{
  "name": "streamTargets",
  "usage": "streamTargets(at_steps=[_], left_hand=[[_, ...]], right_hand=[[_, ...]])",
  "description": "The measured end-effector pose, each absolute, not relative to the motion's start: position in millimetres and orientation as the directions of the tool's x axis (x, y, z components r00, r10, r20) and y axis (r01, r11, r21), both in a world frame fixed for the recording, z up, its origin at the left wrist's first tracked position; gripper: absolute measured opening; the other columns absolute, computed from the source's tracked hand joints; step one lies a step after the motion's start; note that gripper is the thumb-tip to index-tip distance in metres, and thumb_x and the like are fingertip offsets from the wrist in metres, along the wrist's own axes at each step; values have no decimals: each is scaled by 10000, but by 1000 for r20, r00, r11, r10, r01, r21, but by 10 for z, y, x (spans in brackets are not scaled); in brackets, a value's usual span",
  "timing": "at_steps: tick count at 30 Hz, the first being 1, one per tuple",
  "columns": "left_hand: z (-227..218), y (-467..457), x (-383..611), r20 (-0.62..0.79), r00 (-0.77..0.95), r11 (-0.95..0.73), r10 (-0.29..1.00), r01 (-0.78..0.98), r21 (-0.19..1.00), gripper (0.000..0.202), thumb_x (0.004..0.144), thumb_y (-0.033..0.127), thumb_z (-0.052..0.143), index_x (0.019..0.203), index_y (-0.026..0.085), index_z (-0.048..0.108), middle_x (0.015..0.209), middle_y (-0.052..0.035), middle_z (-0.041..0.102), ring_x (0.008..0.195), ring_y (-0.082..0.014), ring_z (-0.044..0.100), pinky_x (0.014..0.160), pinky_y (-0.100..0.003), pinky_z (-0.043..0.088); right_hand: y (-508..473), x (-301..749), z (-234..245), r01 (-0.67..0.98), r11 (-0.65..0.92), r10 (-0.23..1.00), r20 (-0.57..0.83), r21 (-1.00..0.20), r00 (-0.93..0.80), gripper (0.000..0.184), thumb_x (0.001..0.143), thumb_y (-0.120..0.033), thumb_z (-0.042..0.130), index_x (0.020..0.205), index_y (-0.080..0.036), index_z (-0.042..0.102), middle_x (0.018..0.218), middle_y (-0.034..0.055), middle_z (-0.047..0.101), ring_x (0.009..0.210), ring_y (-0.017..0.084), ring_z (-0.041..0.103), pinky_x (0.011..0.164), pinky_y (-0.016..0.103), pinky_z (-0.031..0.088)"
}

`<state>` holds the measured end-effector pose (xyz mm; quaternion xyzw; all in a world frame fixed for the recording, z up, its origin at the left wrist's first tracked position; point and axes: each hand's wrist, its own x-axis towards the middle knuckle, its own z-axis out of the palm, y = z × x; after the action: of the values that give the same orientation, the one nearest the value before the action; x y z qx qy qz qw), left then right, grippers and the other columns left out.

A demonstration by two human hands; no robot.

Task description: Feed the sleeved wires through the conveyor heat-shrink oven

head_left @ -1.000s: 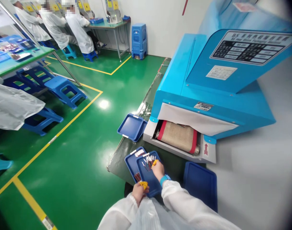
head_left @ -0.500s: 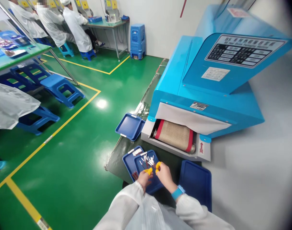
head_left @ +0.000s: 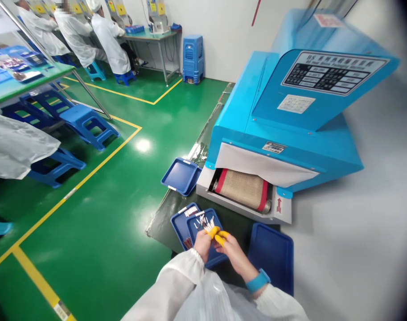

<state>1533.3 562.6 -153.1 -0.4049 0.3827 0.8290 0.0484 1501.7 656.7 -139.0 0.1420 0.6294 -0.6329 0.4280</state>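
Yellow covers sit on some fingertips of both my hands. My left hand (head_left: 202,244) is closed round a small bundle of thin pieces with white ends (head_left: 210,224), which point up and away from me. Against it, my right hand (head_left: 230,249) has its fingers bent together beside the left fingers; what lies between them is hidden. Below both hands is a blue tray (head_left: 218,214) with more loose white-ended pieces (head_left: 200,220) in it. It overlaps another blue tray (head_left: 177,223), which holds white-ended pieces in a row and dark red wire-like pieces (head_left: 187,243).
Ahead stands a blue machine (head_left: 236,111) with a mesh conveyor belt (head_left: 241,189) at its opening. A blue tray (head_left: 273,254) lies to the right, and stacked trays (head_left: 179,174) lie at the table's left edge. Co-workers in white coats (head_left: 108,40) sit at far benches, near blue stools (head_left: 86,120).
My hands have come together over the tray. The white-ended pieces now stand bunched in my left hand, and my right hand has turned inward against it. The view has shifted slightly.
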Motion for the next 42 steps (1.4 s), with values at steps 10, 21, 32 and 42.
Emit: streamTargets(at_steps=[10, 21, 32, 42], left_hand=[[-1330, 5540, 15254, -593, -745, -694, -304, -253, 674, 311, 546, 343, 756, 728, 101, 686, 703, -55, 650, 673, -139, 571, 698, -274, 448], [-1118, 5511, 15114, -617, -667, -640, -417, -266, 721, 526, 439, 169, 801, 932, 102, 631, 586, -10, 631, 534, -122, 572, 528, -237, 437], [-1039, 5537, 15113, -559, -648, -588, -516, -207, 782, 487, 480, 240, 795, 910, 94, 619, 601, -30, 651, 541, -121, 575, 545, -235, 438], [-1014, 5652, 15128, -652, -691, -732, -312, -263, 629, 288, 509, 252, 773, 713, 76, 672, 673, -88, 670, 650, -157, 603, 630, -268, 451]], right_hand=[[6619, 14978, -1227, 677, 39, -323, -651, -735, -687, 228, 577, -336, 665, 566, -136, 555, 505, -9, 545, 455, 77, 454, 480, 216, 320], [6649, 14947, -1137, 720, -98, -272, -678, -687, -683, 234, 528, -310, 709, 617, -147, 567, 510, -19, 534, 468, 72, 426, 479, 213, 310], [6631, 14897, -1032, 697, -80, -298, -651, -712, -699, 185, 549, -281, 675, 583, -148, 550, 507, -19, 529, 475, 70, 427, 483, 209, 312], [6664, 14906, -964, 624, 81, -358, -607, -777, -710, 268, 618, -368, 648, 530, -136, 547, 500, 3, 536, 459, 84, 451, 484, 229, 319]])
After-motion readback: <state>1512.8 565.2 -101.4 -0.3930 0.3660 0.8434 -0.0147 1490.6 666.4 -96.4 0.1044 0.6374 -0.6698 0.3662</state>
